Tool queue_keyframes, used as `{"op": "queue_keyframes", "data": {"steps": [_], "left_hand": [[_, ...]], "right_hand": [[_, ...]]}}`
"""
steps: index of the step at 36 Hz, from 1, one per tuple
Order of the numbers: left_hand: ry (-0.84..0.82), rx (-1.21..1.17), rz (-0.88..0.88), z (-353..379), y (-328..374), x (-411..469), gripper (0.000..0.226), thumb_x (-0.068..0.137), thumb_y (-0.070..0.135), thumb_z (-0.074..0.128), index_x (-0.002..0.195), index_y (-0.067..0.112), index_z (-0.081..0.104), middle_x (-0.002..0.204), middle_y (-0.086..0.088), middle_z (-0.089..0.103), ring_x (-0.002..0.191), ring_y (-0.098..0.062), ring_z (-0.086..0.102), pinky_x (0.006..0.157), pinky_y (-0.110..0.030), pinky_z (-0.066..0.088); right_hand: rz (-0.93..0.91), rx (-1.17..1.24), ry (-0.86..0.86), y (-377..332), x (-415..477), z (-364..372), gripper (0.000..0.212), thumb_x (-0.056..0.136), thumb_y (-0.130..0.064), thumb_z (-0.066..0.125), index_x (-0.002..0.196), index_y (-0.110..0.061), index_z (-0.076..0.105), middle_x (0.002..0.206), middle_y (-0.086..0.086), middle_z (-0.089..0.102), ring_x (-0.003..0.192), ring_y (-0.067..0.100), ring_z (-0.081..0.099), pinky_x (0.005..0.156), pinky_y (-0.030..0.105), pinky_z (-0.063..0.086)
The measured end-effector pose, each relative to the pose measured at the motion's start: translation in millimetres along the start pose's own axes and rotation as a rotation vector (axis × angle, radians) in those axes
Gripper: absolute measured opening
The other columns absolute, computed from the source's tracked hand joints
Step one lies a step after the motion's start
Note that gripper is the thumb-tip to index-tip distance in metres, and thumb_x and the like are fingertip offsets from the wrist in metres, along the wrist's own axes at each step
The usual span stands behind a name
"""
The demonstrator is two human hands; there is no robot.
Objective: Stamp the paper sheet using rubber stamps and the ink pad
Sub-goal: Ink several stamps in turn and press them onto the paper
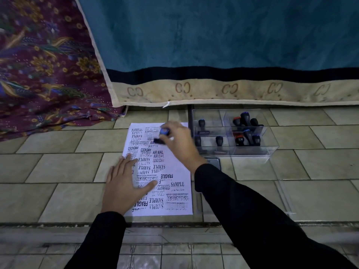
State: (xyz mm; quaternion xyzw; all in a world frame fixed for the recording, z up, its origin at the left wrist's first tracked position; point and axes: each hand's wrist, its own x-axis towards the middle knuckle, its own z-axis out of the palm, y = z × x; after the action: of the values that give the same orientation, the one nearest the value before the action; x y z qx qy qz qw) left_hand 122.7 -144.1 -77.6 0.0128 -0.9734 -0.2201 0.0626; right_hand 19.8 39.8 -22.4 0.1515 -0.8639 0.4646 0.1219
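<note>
A teal blanket (213, 35) fills the back — dark band, beige hem with paired letters. Left of it, a purple flowered cloth (42, 65) spills onto the pale tiled floor (58, 167).

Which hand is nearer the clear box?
Right. The right hand, gripping a stamp, is over the top of the sheet, just beside the box; the left hand presses flat on its left edge, farther off.

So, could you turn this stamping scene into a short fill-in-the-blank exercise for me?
1. The right hand grips a rubber stamp with a ____ cap.
2. The left hand lies flat on the paper sheet, which lies on a ____ floor.
3. The other stamps stand in a clear plastic box to the ____ of the sheet.
Missing words: blue, tiled, right.
</note>
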Motion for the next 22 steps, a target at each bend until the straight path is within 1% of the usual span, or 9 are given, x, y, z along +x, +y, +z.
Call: {"op": "queue_keyframes", "data": {"steps": [3, 4, 7, 9, 11, 13, 16, 20, 22], "left_hand": [[-0.006, -0.006, 0.005, -1, 1, 0, 0.103, 0.062, 0.087, 0.045, 0.144, 0.026, 0.036, 0.16, 0.011, 0.02, 0.148, -0.006, 0.01, 0.122, -0.036, 0.006], [-0.008, -0.007, 0.007, -1, 1, 0, 0.102, 0.063, 0.087, 0.049, 0.144, 0.026, 0.036, 0.16, 0.011, 0.02, 0.148, -0.006, 0.01, 0.122, -0.035, 0.005], [-0.003, -0.01, 0.007, -1, 1, 0, 0.097, 0.066, 0.082, 0.056, 0.143, 0.026, 0.036, 0.16, 0.011, 0.02, 0.148, -0.006, 0.009, 0.121, -0.034, 0.004], [0.003, -0.013, 0.006, 0, 0, 0, 0.095, 0.066, 0.078, 0.058, 0.143, 0.026, 0.037, 0.159, 0.01, 0.021, 0.148, -0.006, 0.01, 0.121, -0.035, 0.004], [0.003, -0.014, 0.011, 0, -1, 1, 0.094, 0.067, 0.077, 0.061, 0.142, 0.026, 0.038, 0.159, 0.01, 0.021, 0.148, -0.006, 0.011, 0.121, -0.035, 0.005], [0.003, -0.012, 0.015, 1, -2, 1, 0.095, 0.067, 0.08, 0.059, 0.142, 0.026, 0.038, 0.159, 0.011, 0.021, 0.148, -0.006, 0.011, 0.121, -0.035, 0.005], [0.0, -0.001, 0.01, 0, -2, 0, 0.1, 0.062, 0.086, 0.048, 0.143, 0.027, 0.037, 0.159, 0.012, 0.02, 0.147, -0.005, 0.009, 0.121, -0.034, 0.004], [0.0, 0.002, 0.013, 0, -2, 0, 0.103, 0.061, 0.089, 0.042, 0.143, 0.027, 0.037, 0.16, 0.011, 0.02, 0.148, -0.005, 0.009, 0.121, -0.034, 0.004], [-0.003, 0.002, 0.014, 0, -2, 1, 0.103, 0.061, 0.089, 0.042, 0.143, 0.027, 0.036, 0.16, 0.011, 0.019, 0.148, -0.006, 0.009, 0.121, -0.034, 0.003]], "right_hand": [[0.023, 0.045, 0.242, 12, 14, -29, 0.019, 0.083, -0.001, 0.066, 0.102, -0.004, 0.066, 0.103, 0.011, 0.056, 0.076, 0.014, 0.061, 0.074, 0.009, 0.047], [0.033, 0.034, 0.303, 17, 19, -40, 0.021, 0.083, -0.002, 0.066, 0.104, -0.004, 0.066, 0.106, 0.01, 0.054, 0.078, 0.014, 0.061, 0.077, 0.01, 0.048], [0.081, -0.02, 0.406, 38, 32, -72, 0.027, 0.084, -0.004, 0.066, 0.111, -0.006, 0.062, 0.11, 0.01, 0.057, 0.087, 0.017, 0.062, 0.084, 0.022, 0.053], [0.153, -0.028, 0.403, 53, 37, -89, 0.03, 0.086, -0.005, 0.064, 0.115, -0.008, 0.056, 0.11, 0.009, 0.059, 0.091, 0.019, 0.062, 0.083, 0.029, 0.055], [0.209, -0.069, 0.394, 67, 38, -100, 0.026, 0.087, -0.007, 0.062, 0.111, -0.01, 0.053, 0.106, 0.008, 0.061, 0.09, 0.019, 0.062, 0.082, 0.032, 0.055], [0.239, -0.155, 0.362, 79, 39, -104, 0.018, 0.087, -0.008, 0.062, 0.102, -0.013, 0.053, 0.101, 0.008, 0.061, 0.087, 0.02, 0.062, 0.076, 0.031, 0.055], [0.282, -0.293, 0.247, 90, 41, -103, 0.012, 0.086, -0.007, 0.062, 0.094, -0.012, 0.055, 0.097, 0.01, 0.061, 0.079, 0.019, 0.058, 0.066, 0.027, 0.049], [0.337, -0.43, 0.158, 95, 44, -99, 0.01, 0.085, -0.009, 0.064, 0.094, -0.01, 0.06, 0.112, 0.013, 0.054, 0.076, 0.017, 0.048, 0.068, 0.024, 0.04], [0.363, -0.477, 0.105, 95, 46, -97, 0.008, 0.085, -0.008, 0.063, 0.093, -0.008, 0.062, 0.113, 0.014, 0.051, 0.077, 0.019, 0.047, 0.069, 0.024, 0.038]]}}
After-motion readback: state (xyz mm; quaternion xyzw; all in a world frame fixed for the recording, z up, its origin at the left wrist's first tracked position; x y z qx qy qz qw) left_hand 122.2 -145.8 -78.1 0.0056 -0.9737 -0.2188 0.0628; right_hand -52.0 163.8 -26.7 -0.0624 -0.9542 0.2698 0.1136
